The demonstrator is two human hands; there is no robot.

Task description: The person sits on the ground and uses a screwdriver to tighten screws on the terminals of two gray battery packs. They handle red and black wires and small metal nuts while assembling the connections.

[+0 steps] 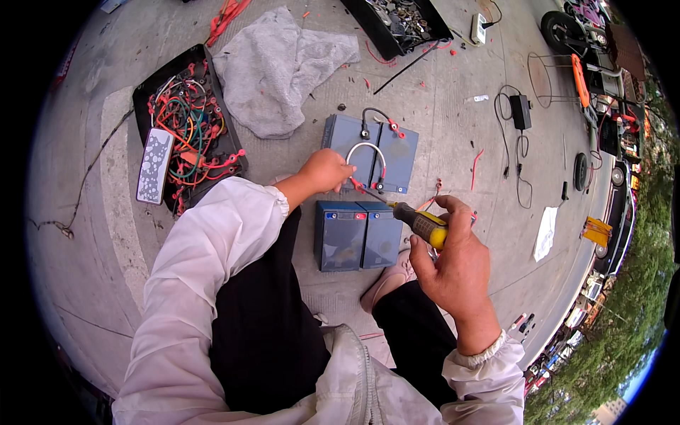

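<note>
Two grey batteries [399,159] stand side by side in front of me, and a short black cable [382,111] with red-capped ends joins them at the far side. A white cable [366,144] arches over their near part. One end sits at a terminal; the other runs to my left hand [327,171], which pinches it at the batteries' left edge. My right hand [459,273] grips a screwdriver [425,224] by its yellow and black handle. Its shaft points left toward a red terminal cap by my left fingertips; tip contact is unclear. Nearer me stand two more grey batteries [343,241].
At left, a black tray [237,134] holds tangled cables, with a speckled white block [154,166] on its edge. A grey cloth [265,78] lies beyond. Another black tray [372,28] holds small metal parts. A charger [520,112] and white paper [545,234] lie right.
</note>
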